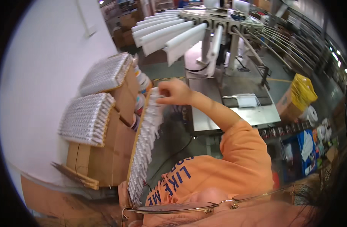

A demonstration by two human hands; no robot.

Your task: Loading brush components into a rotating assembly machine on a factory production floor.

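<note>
Though the left hand (123, 193) cannot be judged closed, the right hand (175, 93) clamps the long, yellow-edged rack of white strips (146, 143), presumably for steadiness.

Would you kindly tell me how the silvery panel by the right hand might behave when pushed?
The silvery panel is probably stiff, as its brown edge runs nearly straight between the left hand and right hand. Its ragged face looks loosely layered, so it might shift or snag if brushed.
</note>
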